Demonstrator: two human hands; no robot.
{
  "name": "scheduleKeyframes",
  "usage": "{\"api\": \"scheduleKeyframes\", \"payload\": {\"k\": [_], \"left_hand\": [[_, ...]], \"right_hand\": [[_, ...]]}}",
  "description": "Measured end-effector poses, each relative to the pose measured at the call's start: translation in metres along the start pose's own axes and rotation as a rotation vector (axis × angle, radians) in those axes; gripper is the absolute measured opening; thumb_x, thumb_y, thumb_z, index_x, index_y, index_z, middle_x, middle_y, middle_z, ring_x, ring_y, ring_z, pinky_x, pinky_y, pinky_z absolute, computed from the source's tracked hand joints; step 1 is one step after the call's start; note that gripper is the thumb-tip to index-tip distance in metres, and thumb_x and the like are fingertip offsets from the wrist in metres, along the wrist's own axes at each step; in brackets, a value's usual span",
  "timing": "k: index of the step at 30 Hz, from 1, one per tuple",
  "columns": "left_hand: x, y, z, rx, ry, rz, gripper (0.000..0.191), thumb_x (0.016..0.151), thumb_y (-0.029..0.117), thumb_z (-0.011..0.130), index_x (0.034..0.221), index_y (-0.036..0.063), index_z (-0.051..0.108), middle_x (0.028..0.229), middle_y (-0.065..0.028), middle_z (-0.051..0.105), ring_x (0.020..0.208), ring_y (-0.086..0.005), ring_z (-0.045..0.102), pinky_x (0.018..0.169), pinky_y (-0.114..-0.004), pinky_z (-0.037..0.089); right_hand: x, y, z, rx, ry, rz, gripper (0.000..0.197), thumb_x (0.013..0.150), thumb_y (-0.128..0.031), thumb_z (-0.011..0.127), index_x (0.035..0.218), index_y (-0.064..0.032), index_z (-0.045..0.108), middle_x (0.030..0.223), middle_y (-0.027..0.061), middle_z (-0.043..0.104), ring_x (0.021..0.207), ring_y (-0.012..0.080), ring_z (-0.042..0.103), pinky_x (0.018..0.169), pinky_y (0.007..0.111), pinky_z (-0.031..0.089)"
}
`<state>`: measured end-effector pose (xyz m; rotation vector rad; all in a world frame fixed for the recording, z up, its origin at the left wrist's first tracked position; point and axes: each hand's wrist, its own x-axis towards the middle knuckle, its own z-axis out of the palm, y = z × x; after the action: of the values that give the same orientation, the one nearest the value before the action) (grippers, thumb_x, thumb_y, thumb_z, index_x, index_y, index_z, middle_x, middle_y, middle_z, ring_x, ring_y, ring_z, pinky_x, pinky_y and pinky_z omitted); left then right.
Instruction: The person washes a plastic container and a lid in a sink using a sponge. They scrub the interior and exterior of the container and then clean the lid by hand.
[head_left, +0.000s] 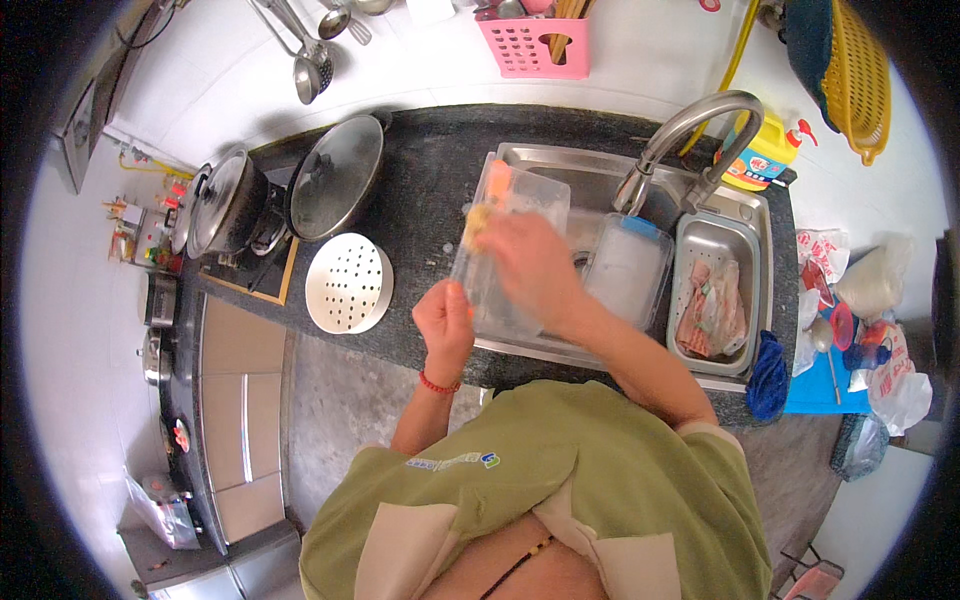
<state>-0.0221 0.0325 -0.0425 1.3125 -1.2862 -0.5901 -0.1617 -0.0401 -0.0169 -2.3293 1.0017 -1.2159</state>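
Note:
My left hand (442, 322) grips the near left edge of a transparent plastic container (499, 300), which has an orange clip (498, 182) at its far end. The container is tilted over the left rim of the stainless steel sink (555, 156). Pinched in my right hand (536, 274) is a yellowish scrubbing sponge (478, 225), held against the container; the hand is slightly blurred. Below the faucet (675, 135), a second transparent container (626, 281) with a blue clip rests in the sink.
Left of the sink stands a white perforated basket (349, 283). Beyond it are a lidded wok (337, 180) and a pot (229, 206) by the stove. A grey-rimmed drain basket (716, 225) holds packaged food (712, 307). A yellow detergent bottle (761, 154) and blue cloth (767, 375) are at the right.

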Motion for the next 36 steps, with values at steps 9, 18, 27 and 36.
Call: {"api": "scheduleKeyframes", "payload": {"k": [9, 18, 27, 36], "left_hand": [[0.006, 0.016, 0.001, 0.003, 0.136, -0.035, 0.049, 0.095, 0.03, 0.033, 0.057, 0.0009, 0.046, 0.051, 0.0002, 0.043, 0.048, -0.007, 0.037, 0.044, -0.025, 0.028], [0.004, 0.024, 0.004, 0.051, 0.041, 0.081, 0.047, 0.094, 0.027, 0.037, 0.055, 0.0024, 0.043, 0.049, -0.001, 0.042, 0.045, -0.0086, 0.036, 0.042, -0.025, 0.027], [0.006, 0.003, -0.001, 0.006, 0.194, -0.01, 0.041, 0.09, 0.018, 0.047, 0.054, 0.0014, 0.039, 0.05, -0.0007, 0.036, 0.048, -0.0079, 0.032, 0.043, -0.026, 0.024], [0.013, 0.009, -0.002, -0.04, 0.099, 0.19, 0.042, 0.089, 0.019, 0.05, 0.053, 0.0021, 0.036, 0.05, -0.0004, 0.034, 0.047, -0.0086, 0.029, 0.043, -0.027, 0.021]], "right_hand": [[0.001, -0.02, -0.02, 0.136, 0.054, -0.213, 0.016, 0.067, -0.011, 0.057, 0.082, -0.0069, 0.059, 0.086, 0.011, 0.058, 0.086, 0.029, 0.054, 0.078, 0.039, 0.043], [0.043, 0.073, -0.01, 0.055, 0.104, 0.21, 0.022, 0.076, -0.008, 0.051, 0.097, -0.0084, 0.059, 0.094, 0.0139, 0.059, 0.084, 0.0317, 0.056, 0.076, 0.041, 0.045], [-0.022, -0.031, -0.025, 0.296, -0.153, -0.009, 0.043, 0.075, 0.001, 0.045, 0.116, -0.0085, 0.053, 0.116, 0.0136, 0.052, 0.104, 0.0311, 0.051, 0.09, 0.038, 0.042], [0.009, 0.076, -0.037, 0.125, 0.16, 0.209, 0.045, 0.074, 0.005, 0.044, 0.115, -0.0096, 0.054, 0.123, 0.0143, 0.048, 0.111, 0.0311, 0.047, 0.094, 0.035, 0.039]]}}
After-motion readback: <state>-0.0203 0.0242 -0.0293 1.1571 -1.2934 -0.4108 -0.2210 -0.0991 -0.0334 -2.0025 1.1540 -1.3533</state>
